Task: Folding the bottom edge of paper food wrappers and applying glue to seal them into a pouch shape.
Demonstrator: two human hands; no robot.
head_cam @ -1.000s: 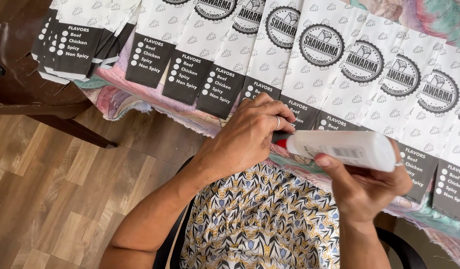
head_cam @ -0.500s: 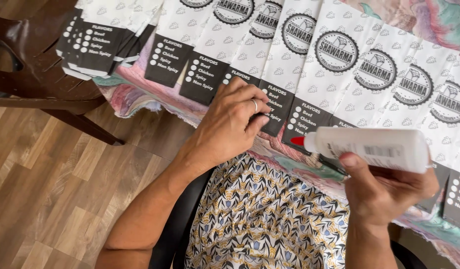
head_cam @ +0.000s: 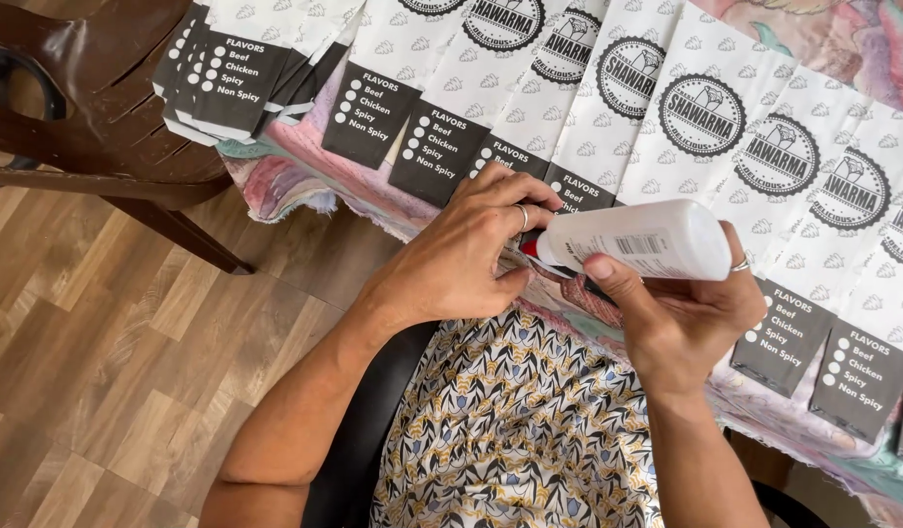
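A white glue bottle [head_cam: 639,238] is clamped in the right hand [head_cam: 686,313], its red nozzle laid against the dark flap of a printed paper bag [head_cam: 559,147] at the tabletop [head_cam: 305,176] edge. That flap is pinned under the left hand [head_cam: 471,254], fingers curled. Gluing appears to be in hand, and a steady, light squeeze along the flap seems called for.

— What's different from a moment back?

— The left hand [head_cam: 471,254] was flat on the dark ends of the printed paper bags [head_cam: 530,166]; its fingers have curled in at the red nozzle [head_cam: 531,247] of the white glue bottle [head_cam: 637,240].

— And the bottle?

— The right hand [head_cam: 686,313] has swung it back left, nozzle meeting those fingers.
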